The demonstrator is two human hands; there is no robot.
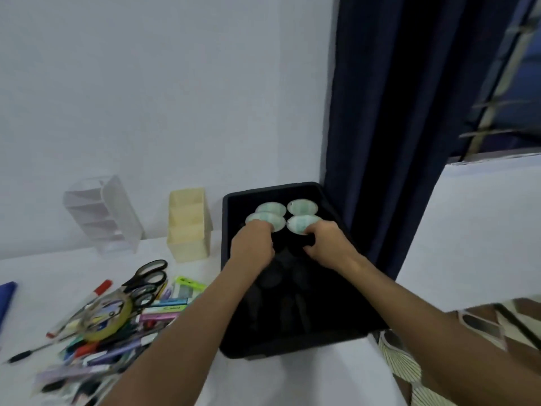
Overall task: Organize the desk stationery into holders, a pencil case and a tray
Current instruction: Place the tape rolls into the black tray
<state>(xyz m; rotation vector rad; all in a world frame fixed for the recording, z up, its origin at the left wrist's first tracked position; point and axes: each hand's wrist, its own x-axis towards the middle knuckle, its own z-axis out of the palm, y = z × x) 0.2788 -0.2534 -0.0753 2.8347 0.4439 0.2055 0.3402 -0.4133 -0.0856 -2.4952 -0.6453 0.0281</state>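
Note:
A black tray [231, 341] lies on the white desk at centre right. At its far end sit several pale green oval discs [300, 207]. My left hand [253, 247] reaches into the tray with fingers curled on the near-left disc [263, 218]. My right hand [326, 243] has its fingers curled on the near-right disc [297, 224]. Dark objects lie in the tray under my wrists, too dim to make out.
A cream holder [188, 227] and a clear tiered holder [105, 213] stand at the wall left of the tray. A heap of pens, markers, scissors [149, 276] and a tape roll [106, 316] covers the desk's left. A dark blue curtain [395, 127] hangs behind the tray.

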